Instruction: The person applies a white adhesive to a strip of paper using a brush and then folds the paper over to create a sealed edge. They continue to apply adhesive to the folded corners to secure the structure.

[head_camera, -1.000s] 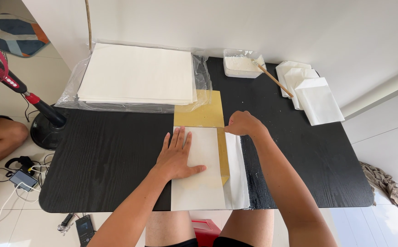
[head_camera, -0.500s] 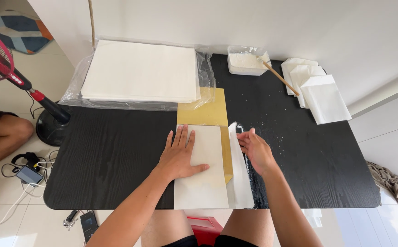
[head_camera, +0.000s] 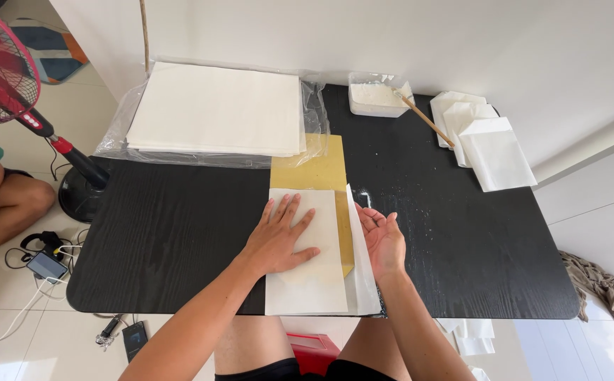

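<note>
Head view looking down on a black table (head_camera: 180, 233). Left hand (head_camera: 280, 236) lying flat, palm down, fingers spread apart, pressing on a white sheet (head_camera: 307, 271) near the table's front edge. Right hand (head_camera: 383, 238) hovering just beside that sheet's right side, palm turned inward, fingers loosely extended and slightly parted, clamped on nothing; touching or only nearly touching a raised white paper flap (head_camera: 360, 247) standing up along the right side, impossible to tell which. Showing between the sheet and the flap, and sticking out beyond the sheet's far end, a yellow-gold sheet (head_camera: 314, 169). Lying at the far left of the table, a large stack of white paper (head_camera: 215, 109) on clear plastic wrap (head_camera: 120, 123). Sitting at the far edge, a clear tub of white paste (head_camera: 377, 95) with a wooden stick (head_camera: 423, 118) leaning out of it. Resting at the far right, well apart from the hands, a small pile of folded white pieces (head_camera: 490, 144). Standing off the table's left side, a red fan (head_camera: 0, 70) on a black base.
</note>
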